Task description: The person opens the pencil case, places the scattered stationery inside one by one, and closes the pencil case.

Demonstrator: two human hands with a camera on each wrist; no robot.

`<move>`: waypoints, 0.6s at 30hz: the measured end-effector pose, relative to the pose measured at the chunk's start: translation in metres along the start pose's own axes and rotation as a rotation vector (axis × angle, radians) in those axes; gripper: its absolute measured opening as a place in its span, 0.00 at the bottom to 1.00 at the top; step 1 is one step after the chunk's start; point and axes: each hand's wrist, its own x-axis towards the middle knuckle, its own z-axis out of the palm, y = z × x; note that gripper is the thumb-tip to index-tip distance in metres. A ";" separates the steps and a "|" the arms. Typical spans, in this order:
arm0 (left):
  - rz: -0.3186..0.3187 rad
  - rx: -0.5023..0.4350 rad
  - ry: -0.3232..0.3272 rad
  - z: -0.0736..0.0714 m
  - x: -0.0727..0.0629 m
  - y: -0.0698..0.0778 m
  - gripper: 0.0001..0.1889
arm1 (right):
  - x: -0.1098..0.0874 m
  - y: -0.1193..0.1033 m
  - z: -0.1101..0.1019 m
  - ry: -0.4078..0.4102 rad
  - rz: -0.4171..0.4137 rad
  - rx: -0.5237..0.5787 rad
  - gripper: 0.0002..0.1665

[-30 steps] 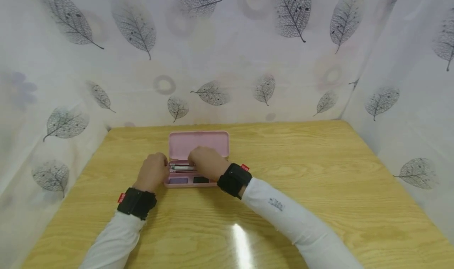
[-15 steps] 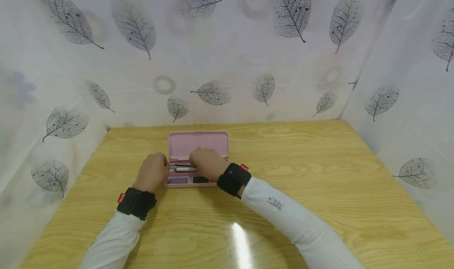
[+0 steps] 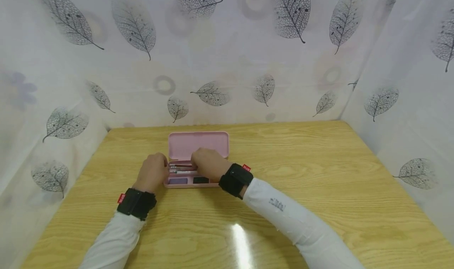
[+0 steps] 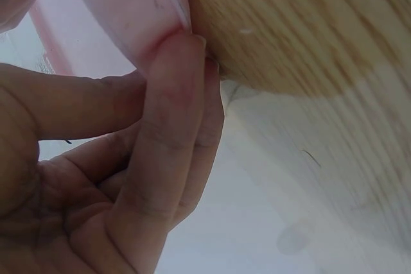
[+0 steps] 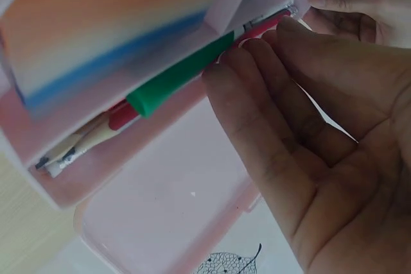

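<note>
A pink pencil case [image 3: 198,145] lies with its lid raised on the table. My left hand [image 3: 152,171] pinches its left end between thumb and fingers; in the left wrist view the fingertips [image 4: 176,62] press on the pink corner. My right hand [image 3: 211,164] reaches into the case, its back hiding the right part. In the right wrist view its lightly bent fingers touch the row of pens, beside a green-capped marker [image 5: 183,72] and a red pencil [image 5: 273,25]. Wooden-handled brushes [image 5: 93,136] lie in the same long compartment.
The front compartment holds a purple block [image 3: 178,180] and a black block [image 3: 201,180]. An orange, white and blue block [image 5: 109,30] shows in the right wrist view. Leaf-patterned curtains [image 3: 227,56] surround the wooden table [image 3: 301,162].
The white and green marker in the long compartment has shifted toward the front of the case. My right hand has edged slightly right. The left hand stays in place.
</note>
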 end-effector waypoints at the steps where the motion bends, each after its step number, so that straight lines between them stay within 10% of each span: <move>1: -0.002 -0.002 -0.002 0.000 0.000 0.000 0.06 | -0.001 0.001 -0.001 0.001 0.003 0.010 0.05; 18: -0.023 -0.008 -0.022 -0.001 -0.001 0.002 0.05 | -0.033 0.065 -0.039 0.241 0.217 0.393 0.12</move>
